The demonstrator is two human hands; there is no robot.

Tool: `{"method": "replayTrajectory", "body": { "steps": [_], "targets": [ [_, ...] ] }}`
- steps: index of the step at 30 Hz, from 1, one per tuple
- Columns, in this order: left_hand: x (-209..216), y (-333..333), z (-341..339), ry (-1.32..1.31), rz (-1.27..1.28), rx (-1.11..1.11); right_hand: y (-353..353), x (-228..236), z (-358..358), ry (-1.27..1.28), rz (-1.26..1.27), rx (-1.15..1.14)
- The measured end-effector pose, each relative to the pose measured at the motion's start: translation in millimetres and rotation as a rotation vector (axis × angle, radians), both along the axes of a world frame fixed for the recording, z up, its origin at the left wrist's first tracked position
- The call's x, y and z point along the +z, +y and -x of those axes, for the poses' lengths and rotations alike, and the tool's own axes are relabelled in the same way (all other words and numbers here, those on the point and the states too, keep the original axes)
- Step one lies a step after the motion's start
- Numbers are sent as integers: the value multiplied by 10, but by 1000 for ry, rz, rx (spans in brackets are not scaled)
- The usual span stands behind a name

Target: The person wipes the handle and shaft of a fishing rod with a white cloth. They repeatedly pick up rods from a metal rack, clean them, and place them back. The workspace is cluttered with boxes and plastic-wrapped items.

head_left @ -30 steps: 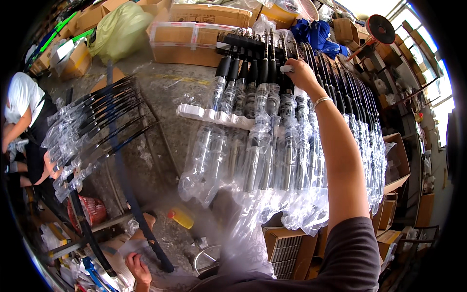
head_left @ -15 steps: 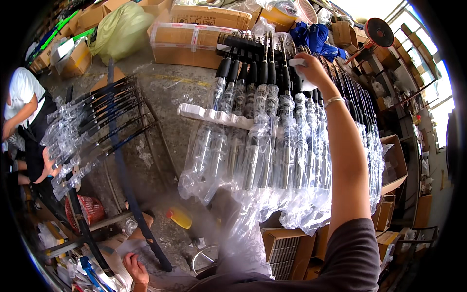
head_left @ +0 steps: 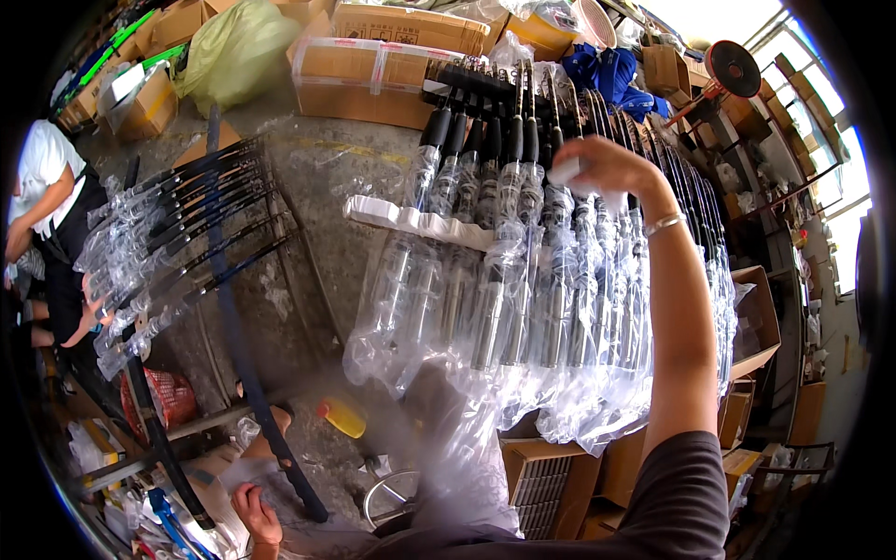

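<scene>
My right hand (head_left: 611, 170) reaches over a row of fishing rods (head_left: 516, 140) with its fingers closed on a white wad (head_left: 566, 170), perhaps cloth or tissue. The rods have black grips, and clear plastic bags (head_left: 495, 308) cover their lower parts. A notched white foam strip (head_left: 411, 221) lies across the rods on the left. Low in the picture, my left hand (head_left: 257, 515) rests with curled fingers beside grey cloth; nothing shows in it.
More bagged rods (head_left: 177, 224) lie on a dark metal rack (head_left: 233, 327) at left, near a person in a white shirt (head_left: 47, 177). Cartons (head_left: 355, 79) stand behind the rods, an open box (head_left: 551, 476) below them. A yellow bottle-like object (head_left: 343, 417) lies on the floor.
My right hand has moved down and slightly right from the rods' upper grips, still holding the white wad. My left hand stays in nearly the same place.
</scene>
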State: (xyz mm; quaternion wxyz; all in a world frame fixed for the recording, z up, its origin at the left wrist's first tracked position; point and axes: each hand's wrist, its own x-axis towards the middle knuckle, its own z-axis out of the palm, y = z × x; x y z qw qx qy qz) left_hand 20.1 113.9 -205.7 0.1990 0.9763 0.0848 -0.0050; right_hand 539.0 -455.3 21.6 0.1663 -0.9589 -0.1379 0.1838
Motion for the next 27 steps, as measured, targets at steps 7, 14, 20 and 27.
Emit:
{"method": "replayTrajectory", "body": {
  "steps": [7, 14, 20, 27],
  "targets": [
    [45, -6, -49, -32, -8, -15, -7, -695, -699, -656, 147, -234],
    [19, -15, -8, -20, -2, 22, 235, -545, -171, -622, 281, -124],
    [13, 15, -13, -11, -6, -2, -48, -66, 279, -300, 34, 154],
    [-35, 35, -7, -25, 15, -3, -1174, 105, 137, -548, -381, -291]
  ]
}}
